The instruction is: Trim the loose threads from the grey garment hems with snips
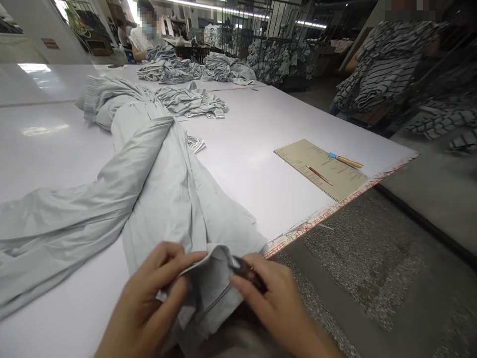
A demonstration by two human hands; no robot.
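A pale grey garment (167, 199) stretches along the white table, with one long sleeve-like part lying out to the left. At the near edge my left hand (149, 298) pinches a folded edge of its cloth between thumb and fingers. My right hand (278, 291) is closed on dark thread snips (249, 273), mostly covered by the fingers. Their tip meets the raised cloth edge, just right of my left fingertips. Whether the blades are apart cannot be seen. Below the hands, the cloth hangs in a loose fold showing a seam line.
On the white table (246, 149) lies a cardboard sheet (298, 154) with a blue-and-yellow cutter (345, 159) and a red pen (318, 175). Grey garment piles (190, 102) stand farther back. A masked person (139, 42) is behind them; another at right carries striped cloth (387, 64).
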